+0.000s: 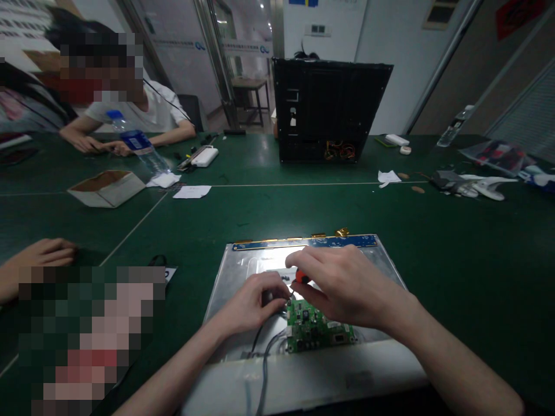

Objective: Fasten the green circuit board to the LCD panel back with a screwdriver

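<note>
A green circuit board [310, 326] lies on the silver back of a flat display panel [221, 289]. My right hand [342, 280] is closed around a screwdriver [302, 277] with an orange-red handle, its thin shaft slanting down to the board's upper left corner. Close by that corner, my left hand [262, 297] has thumb and fingers pinched together near the screwdriver's tip; whatever they hold is hidden. A grey cable [265, 370] runs from the board's left side towards me. Along the panel's far edge sits a blue circuit strip [303, 242].
On the green table [243, 211] stand a black display housing [332, 110], a water bottle [141, 141] and an open paper box [107, 189]. Another person's hand [39, 260] rests at left. Across the table sits a person in white [160, 107]. Gloves [485, 186] lie at right.
</note>
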The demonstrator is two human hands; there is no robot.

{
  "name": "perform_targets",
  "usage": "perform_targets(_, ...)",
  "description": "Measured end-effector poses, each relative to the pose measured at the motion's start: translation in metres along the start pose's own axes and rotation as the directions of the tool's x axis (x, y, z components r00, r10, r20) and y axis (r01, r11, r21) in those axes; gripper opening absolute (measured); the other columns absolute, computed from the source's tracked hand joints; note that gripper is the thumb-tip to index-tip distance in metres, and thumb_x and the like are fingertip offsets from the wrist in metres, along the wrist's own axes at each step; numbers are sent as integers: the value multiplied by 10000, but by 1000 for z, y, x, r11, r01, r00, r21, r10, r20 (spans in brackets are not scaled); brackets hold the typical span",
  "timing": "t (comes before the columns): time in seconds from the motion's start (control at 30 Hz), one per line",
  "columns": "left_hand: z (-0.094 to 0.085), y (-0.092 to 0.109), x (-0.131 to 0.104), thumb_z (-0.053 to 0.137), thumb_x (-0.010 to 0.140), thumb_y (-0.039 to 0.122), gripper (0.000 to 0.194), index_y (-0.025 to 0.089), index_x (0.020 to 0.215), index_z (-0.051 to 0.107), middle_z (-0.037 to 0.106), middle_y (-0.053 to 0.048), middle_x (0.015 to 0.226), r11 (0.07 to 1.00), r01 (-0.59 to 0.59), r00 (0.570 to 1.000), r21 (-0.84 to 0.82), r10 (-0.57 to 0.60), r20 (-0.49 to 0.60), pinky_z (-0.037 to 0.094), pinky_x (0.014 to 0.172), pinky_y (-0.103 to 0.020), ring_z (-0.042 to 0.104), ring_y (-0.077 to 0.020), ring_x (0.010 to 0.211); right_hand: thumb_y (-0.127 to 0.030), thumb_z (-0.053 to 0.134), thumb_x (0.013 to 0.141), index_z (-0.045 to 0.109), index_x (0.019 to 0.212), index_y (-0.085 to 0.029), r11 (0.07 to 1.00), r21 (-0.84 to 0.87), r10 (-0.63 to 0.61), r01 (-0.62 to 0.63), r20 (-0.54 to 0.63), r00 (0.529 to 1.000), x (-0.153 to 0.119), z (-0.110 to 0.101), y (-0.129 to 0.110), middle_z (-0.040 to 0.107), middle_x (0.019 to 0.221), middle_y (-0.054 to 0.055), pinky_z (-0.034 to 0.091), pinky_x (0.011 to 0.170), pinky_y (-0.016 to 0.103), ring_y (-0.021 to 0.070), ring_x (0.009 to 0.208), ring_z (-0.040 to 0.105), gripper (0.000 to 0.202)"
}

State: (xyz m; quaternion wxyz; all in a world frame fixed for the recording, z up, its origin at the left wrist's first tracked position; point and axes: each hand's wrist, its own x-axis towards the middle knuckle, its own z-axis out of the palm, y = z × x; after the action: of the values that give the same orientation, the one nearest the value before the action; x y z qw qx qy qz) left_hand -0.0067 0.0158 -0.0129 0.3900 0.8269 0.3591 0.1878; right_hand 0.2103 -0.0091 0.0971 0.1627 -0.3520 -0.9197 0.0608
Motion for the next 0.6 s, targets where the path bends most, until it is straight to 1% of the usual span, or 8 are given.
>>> perform_targets(0.1, 0, 1, 1, 574, 848, 229, 95, 170, 813, 640, 636, -26, 780, 1000, -8, 989, 19, 11, -145, 423, 663, -283, 561, -182, 721, -237, 460, 941, 531, 1027, -146, 1000, 9, 9, -9, -34, 999, -2, -3, 3, 641, 873, 39, 305, 553, 284, 150, 701, 553, 143)
perform_targets(0.2, 1, -2, 2, 540, 864, 222, 112, 173, 810, 625, 624, -26, 779, 996, 39, 950, 78, -12, -312, 424, 671, -290, 561, -187, 734, -227, 465, 942, 520, 1028, -145, 1000, 12, 18, -18, -57, 998, -3, -7, 5, 646, 899, 47, 325, 572, 279, 146, 725, 568, 131)
perform_targets(0.27, 2, -5, 4, 527, 873, 213, 113, 176, 831, 625, 625, -27, 793, 989, 83, 925, 120, -31, -378, 429, 684, -300, 566, -191, 740, -218, 467, 937, 517, 1027, -145, 1000, 3, 24, -24, -65, 998, -4, -9, 6, 651, 912, 53, 332, 579, 278, 147, 733, 577, 126)
perform_targets(0.33, 2, -7, 5, 542, 871, 215, 101, 180, 868, 637, 635, -31, 819, 983, 103, 922, 154, -37, -384, 437, 715, -319, 576, -202, 770, -215, 467, 934, 519, 1019, -151, 999, -9, 33, -34, -66, 997, -4, -10, 6, 657, 914, 53, 332, 581, 281, 151, 736, 583, 119)
perform_targets(0.4, 3, -7, 7, 565, 865, 220, 97, 185, 889, 652, 650, -38, 855, 978, 101, 937, 184, -31, -347, 438, 750, -336, 582, -218, 816, -224, 467, 935, 524, 1018, -153, 999, -25, 41, -43, -68, 997, -4, -11, 6, 659, 904, 51, 327, 577, 286, 157, 729, 586, 124)
perform_targets(0.5, 3, -7, 8, 574, 861, 205, 99, 185, 870, 670, 661, -45, 874, 971, 99, 952, 220, -28, -304, 430, 767, -343, 583, -231, 852, -238, 467, 939, 529, 1038, -150, 998, -40, 43, -46, -78, 996, -4, -13, 7, 659, 895, 49, 315, 565, 292, 161, 712, 585, 146)
perform_targets(0.6, 3, -6, 10, 574, 861, 201, 107, 185, 836, 677, 662, -41, 844, 966, 106, 957, 235, -35, -287, 422, 758, -337, 584, -227, 831, -243, 462, 942, 529, 1057, -152, 997, -53, 47, -51, -84, 995, -5, -15, 7, 659, 895, 45, 296, 545, 293, 159, 691, 581, 162)
